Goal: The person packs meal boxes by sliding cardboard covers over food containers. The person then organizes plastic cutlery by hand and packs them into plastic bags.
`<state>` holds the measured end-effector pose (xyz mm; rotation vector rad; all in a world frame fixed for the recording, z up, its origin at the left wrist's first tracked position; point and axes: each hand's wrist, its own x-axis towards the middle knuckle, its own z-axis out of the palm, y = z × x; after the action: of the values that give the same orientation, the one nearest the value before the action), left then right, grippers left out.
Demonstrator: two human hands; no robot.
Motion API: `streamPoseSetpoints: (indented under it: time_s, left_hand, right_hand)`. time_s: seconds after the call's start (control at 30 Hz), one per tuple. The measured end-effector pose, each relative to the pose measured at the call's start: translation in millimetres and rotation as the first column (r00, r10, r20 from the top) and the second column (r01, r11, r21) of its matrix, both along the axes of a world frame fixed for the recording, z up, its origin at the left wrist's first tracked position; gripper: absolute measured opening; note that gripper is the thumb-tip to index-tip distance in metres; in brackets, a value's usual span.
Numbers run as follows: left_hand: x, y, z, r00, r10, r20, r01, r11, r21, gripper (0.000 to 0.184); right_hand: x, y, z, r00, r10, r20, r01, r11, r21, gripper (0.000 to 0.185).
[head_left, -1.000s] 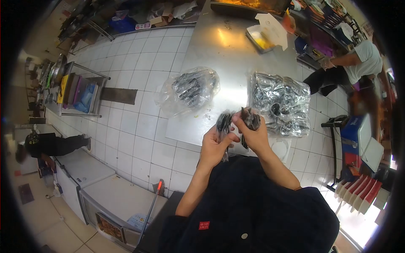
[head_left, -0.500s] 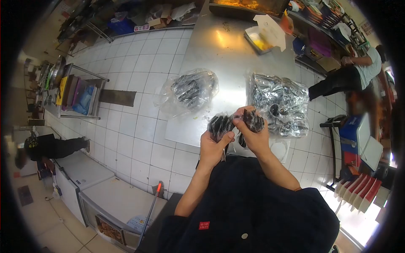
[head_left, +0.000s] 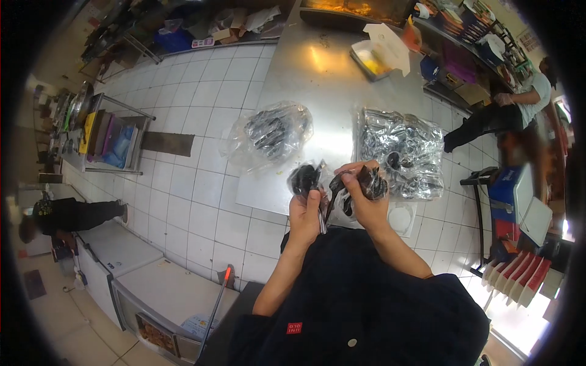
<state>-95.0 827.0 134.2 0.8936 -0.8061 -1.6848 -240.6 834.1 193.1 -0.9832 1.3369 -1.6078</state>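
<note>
My left hand (head_left: pixel 302 218) is closed around a bundle of black plastic spoons (head_left: pixel 304 179) in clear wrapping, the thumb pressed along their handles. A little to the right, my right hand (head_left: pixel 370 210) grips more black spoons (head_left: pixel 370 182), also in clear film; one dark spoon slants down between the two hands. Just beyond the right hand lies a large clear plastic pack (head_left: pixel 400 143) full of black cutlery. Farther left on the metal table (head_left: pixel 332 100) rests a loose clear bag (head_left: pixel 268 134) with dark pieces inside.
An open white box (head_left: pixel 378 58) with something yellow in it stands at the table's far end. A person (head_left: pixel 525 97) is at the right and another person (head_left: pixel 79 215) at the left. White chest freezers (head_left: pixel 165 280) stand at the lower left, beside an orange-tipped stick (head_left: pixel 227 274).
My hands have moved apart, opening a gap between the two bundles. A single spoon now shows slanting between them. The person at the right has shifted their arms slightly.
</note>
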Motion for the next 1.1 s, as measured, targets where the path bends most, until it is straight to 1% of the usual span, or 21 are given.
streamPoseSetpoints:
  time_s: [0.03,0.07,0.1,0.13,0.17,0.27,0.33,0.37,0.43,0.5,0.57,0.6,0.63,0.73,0.83,0.87,0.9,1.0,1.03,1.07,1.1]
  left_hand:
    - [-2,0,6,0.998,0.005,0.062,-0.002,0.999,-0.048,0.031]
    - [-6,0,14,0.997,0.077,-0.028,-0.074,0.994,0.080,0.031]
    - [-7,-2,13,0.990,0.141,-0.026,-0.139,0.987,0.083,0.031]
    - [-5,-5,10,0.978,0.208,-0.021,-0.206,0.975,0.084,0.031]
    - [0,-8,0,0.972,0.235,-0.004,-0.233,0.968,0.088,0.032]
    - [6,-16,19,0.974,0.226,0.016,-0.225,0.956,0.191,0.035]
    - [11,-19,18,0.992,0.123,-0.035,-0.112,0.968,0.223,0.036]
    - [16,-20,15,0.998,0.047,-0.044,-0.036,0.974,0.223,0.036]
    - [22,-18,18,0.990,-0.076,-0.117,0.104,0.961,0.256,0.035]
    - [23,-14,18,0.985,-0.140,-0.100,0.161,0.956,0.245,0.034]
    - [21,-11,18,0.977,-0.201,-0.077,0.213,0.954,0.212,0.033]
    - [20,-10,20,0.971,-0.230,-0.061,0.238,0.954,0.185,0.033]
    - [19,-8,21,0.965,-0.259,-0.043,0.262,0.952,0.159,0.032]
    - [13,-7,20,0.982,-0.190,-0.007,0.188,0.963,0.193,0.031]
    - [15,-10,23,0.988,-0.116,-0.104,0.136,0.968,0.210,0.031]
    - [14,-10,15,0.994,-0.085,-0.075,0.097,0.979,0.179,0.032]
    - [11,-12,10,0.998,-0.051,-0.048,0.058,0.988,0.145,0.033]
    - [7,-7,10,0.998,-0.033,0.055,0.030,0.998,0.052,0.028]
    - [7,-5,12,0.996,-0.057,0.065,0.056,0.998,0.016,0.026]
    - [7,-5,14,0.994,-0.079,0.076,0.081,0.996,-0.024,0.024]
    - [5,-6,16,0.998,-0.045,0.049,0.044,0.999,0.019,0.022]
  right_hand:
    - [0,1,-1,0.998,0.010,0.067,-0.009,1.000,-0.014,0.014]
    - [0,2,-1,0.991,0.023,0.135,-0.019,0.999,-0.029,0.015]
    - [-2,2,0,0.999,-0.014,0.052,0.016,0.999,-0.037,0.015]
    - [-3,1,3,0.993,-0.038,0.112,0.041,0.999,-0.026,0.014]
    - [-5,0,9,0.983,-0.059,0.173,0.063,0.998,-0.014,0.014]
    - [-10,-3,23,0.936,-0.074,0.344,0.045,0.995,0.090,0.014]
    - [-22,-4,18,0.908,-0.048,0.417,-0.021,0.987,0.160,0.017]
    - [-22,-5,16,0.906,-0.036,0.423,-0.058,0.977,0.207,0.030]
    - [-23,-5,4,0.820,0.065,0.568,-0.167,0.978,0.129,0.042]
    - [-20,-2,3,0.747,0.171,0.642,-0.250,0.968,0.034,0.055]
    - [-14,-4,9,0.933,0.185,0.310,-0.232,0.965,0.120,0.047]
    - [-11,-6,13,0.973,0.194,0.125,-0.213,0.964,0.161,0.044]
    - [-7,-9,21,0.976,0.198,0.086,-0.213,0.951,0.223,0.028]
    - [-5,-10,9,0.991,0.128,0.045,-0.134,0.978,0.160,0.023]
    - [-2,-14,0,1.000,0.029,-0.009,-0.029,0.998,-0.063,0.016]
    - [-2,-15,-1,1.000,-0.009,-0.022,0.005,0.991,-0.137,0.014]
    - [-3,-13,11,0.990,0.024,0.141,-0.018,0.999,-0.049,0.013]
    - [-6,-14,10,0.995,0.048,0.090,-0.047,0.999,-0.013,0.015]
    - [-4,-15,9,0.998,0.008,-0.055,-0.009,1.000,-0.011,0.014]
    - [-6,-13,8,0.998,0.002,-0.065,0.001,0.999,0.041,0.014]
    - [-8,-12,8,0.997,-0.003,-0.076,0.009,0.996,0.090,0.014]
